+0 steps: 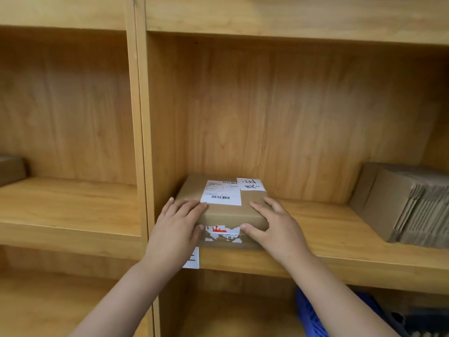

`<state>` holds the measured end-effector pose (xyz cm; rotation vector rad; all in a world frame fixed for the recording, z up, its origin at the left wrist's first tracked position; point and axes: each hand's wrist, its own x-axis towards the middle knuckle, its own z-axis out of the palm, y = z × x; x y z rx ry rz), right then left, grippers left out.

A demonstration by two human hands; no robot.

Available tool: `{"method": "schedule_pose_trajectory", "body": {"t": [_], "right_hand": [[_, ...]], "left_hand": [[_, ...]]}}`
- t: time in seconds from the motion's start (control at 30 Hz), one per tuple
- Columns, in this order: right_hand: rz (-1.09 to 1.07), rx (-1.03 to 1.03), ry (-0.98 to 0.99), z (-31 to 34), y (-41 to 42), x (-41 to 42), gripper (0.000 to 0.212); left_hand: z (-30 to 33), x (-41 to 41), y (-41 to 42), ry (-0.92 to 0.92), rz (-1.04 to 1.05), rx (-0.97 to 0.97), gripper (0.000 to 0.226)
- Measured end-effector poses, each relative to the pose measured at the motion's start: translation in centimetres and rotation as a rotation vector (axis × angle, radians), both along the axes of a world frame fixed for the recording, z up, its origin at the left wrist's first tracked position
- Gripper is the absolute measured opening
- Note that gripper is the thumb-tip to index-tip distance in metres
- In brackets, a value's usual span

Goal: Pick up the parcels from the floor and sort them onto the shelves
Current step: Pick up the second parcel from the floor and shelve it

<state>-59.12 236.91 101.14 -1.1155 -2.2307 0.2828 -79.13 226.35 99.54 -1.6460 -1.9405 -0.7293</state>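
A flat brown cardboard parcel with a white shipping label and a handwritten white slip lies on the wooden shelf, in the left corner of the right-hand compartment. My left hand grips its near left corner, fingers on top and thumb on the front face. My right hand holds the near right corner the same way. The parcel's front edge sits at the shelf's front lip.
A stack of folded cardboard boxes stands at the right of the same shelf. Another brown box sits at the far left of the neighbouring compartment. A white paper tag hangs on the shelf edge. A blue basket shows below.
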Motion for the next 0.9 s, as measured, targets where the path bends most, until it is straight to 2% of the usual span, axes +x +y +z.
{"method": "schedule_pose_trajectory", "body": {"t": [0.17, 0.53, 0.9], "right_hand": [[-0.042, 0.075, -0.078, -0.3, 0.4, -1.3, 0.064], [-0.054, 0.081, -0.074, -0.1, 2.0, -3.4, 0.062], [-0.126, 0.150, -0.139, -0.4, 1.9, -3.5, 0.067]], "left_hand": [[0.3, -0.5, 1.1, 0.019, 0.021, -0.016, 0.044], [1.0, -2.0, 3.0, -0.008, 0.035, -0.076, 0.049], [-0.2, -2.2, 1.5, 0.038, 0.026, -0.023, 0.057]]}}
